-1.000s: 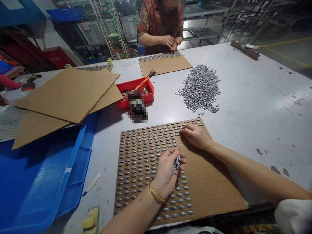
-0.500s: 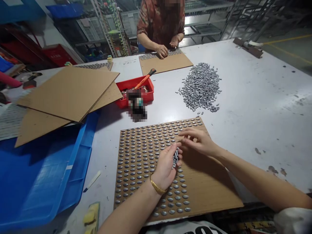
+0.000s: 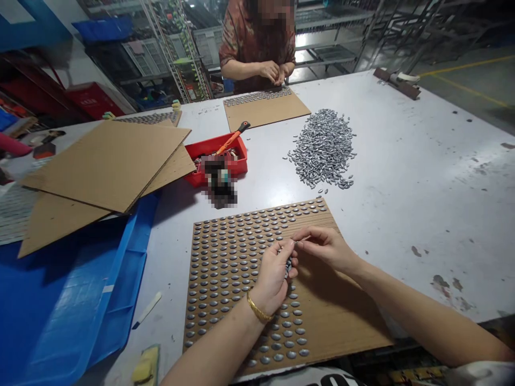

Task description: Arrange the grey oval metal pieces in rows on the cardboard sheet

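Left hand cupped, retaining a small batch of silver oval studs; right hand pinched narrow just beside it, any held stud too small to confirm. Both hands sit over a corrugated cardboard sheet bearing stud rows. Caution: a loosened cup could spill studs and disturb the rows. The red plastic tray holds an orange-handled tool among mixed metal parts.
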Motion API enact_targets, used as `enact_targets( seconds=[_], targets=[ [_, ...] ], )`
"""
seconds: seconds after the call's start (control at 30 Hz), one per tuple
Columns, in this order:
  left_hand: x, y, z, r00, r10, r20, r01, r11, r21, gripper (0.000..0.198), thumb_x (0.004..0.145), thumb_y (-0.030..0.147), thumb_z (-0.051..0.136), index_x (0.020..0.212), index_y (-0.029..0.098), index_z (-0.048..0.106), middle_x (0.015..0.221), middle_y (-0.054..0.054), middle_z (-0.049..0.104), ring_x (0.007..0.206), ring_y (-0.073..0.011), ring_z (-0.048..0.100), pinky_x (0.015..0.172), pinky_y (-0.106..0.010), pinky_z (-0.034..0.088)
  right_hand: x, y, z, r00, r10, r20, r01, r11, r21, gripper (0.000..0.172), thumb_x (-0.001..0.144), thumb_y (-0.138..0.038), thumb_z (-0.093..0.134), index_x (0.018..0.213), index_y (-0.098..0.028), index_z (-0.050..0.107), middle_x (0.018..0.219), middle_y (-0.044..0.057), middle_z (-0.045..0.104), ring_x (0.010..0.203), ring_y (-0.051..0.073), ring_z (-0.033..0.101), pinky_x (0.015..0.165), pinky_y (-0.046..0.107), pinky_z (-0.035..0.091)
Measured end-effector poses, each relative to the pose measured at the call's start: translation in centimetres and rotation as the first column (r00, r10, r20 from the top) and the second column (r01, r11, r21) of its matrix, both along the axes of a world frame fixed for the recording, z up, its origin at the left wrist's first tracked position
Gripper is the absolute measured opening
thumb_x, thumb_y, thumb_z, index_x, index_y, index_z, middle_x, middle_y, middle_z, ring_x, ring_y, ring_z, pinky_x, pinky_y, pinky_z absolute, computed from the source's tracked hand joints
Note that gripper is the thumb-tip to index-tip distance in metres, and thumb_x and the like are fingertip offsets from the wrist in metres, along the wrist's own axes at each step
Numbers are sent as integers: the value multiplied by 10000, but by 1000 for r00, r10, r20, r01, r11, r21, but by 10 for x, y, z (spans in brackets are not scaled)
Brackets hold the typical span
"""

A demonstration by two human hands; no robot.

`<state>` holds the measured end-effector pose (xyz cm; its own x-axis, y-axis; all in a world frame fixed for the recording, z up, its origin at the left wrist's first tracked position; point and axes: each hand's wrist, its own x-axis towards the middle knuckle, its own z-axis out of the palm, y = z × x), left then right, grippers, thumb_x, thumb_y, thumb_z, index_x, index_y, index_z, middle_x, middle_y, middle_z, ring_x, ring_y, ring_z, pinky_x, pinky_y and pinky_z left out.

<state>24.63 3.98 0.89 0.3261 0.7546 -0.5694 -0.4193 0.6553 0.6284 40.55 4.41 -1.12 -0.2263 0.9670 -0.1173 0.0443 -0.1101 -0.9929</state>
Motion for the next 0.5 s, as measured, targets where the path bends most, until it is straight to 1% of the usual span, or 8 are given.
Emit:
enact_targets(
  seconds=[0.1,0.17,0.27,0.33,0.43,0.5],
  targets=[
    [4,3,-1,999,-3,-32,3,1000,5,325,683,387,754,794,140,574,686,16,504,528,-38,425,386,-137,225,0,-3,-2,993,-112,48,111,994,22,223,826,-372,633,963,-196,642,875,33,673,794,167,642,736,316,538],
    [9,5,-3,999,2,-40,-2,1000,4,332,669,391,759,787,141,576,687,16,504,529,-40,421,388,-141,221,-1,-4,-2,980,-162,113,151,983,101,179,856,-354,592,937,-204,646,856,33,664,779,166,637,706,304,535],
    [16,9,-6,998,1,-55,-1,1000,-1,301,683,374,740,784,134,589,695,8,511,539,-45,424,390,-145,218,2,-5,0,939,-181,291,105,960,260,176,882,-314,543,950,-220,675,909,55,657,817,176,623,691,299,525],
    [19,13,-7,998,-6,-64,6,1000,-12,262,709,352,710,784,126,600,694,1,515,536,-47,424,387,-149,217,7,-2,0,901,-177,397,48,948,314,183,878,-292,541,976,-224,681,902,59,652,805,177,616,680,301,518],
    [22,18,-8,998,-17,-67,14,999,-43,216,739,322,656,818,124,620,677,-6,520,526,-59,436,383,-161,215,17,8,-4,870,-166,465,-3,940,342,173,872,-259,538,966,-219,677,853,44,665,769,168,617,675,300,514],
    [22,20,-8,998,-7,-66,3,998,-66,213,746,300,618,862,123,630,669,-12,527,526,-71,453,384,-169,223,25,19,-10,854,-192,483,-18,918,396,161,873,-244,533,954,-212,669,854,44,670,772,167,617,678,300,512]
  ],
)
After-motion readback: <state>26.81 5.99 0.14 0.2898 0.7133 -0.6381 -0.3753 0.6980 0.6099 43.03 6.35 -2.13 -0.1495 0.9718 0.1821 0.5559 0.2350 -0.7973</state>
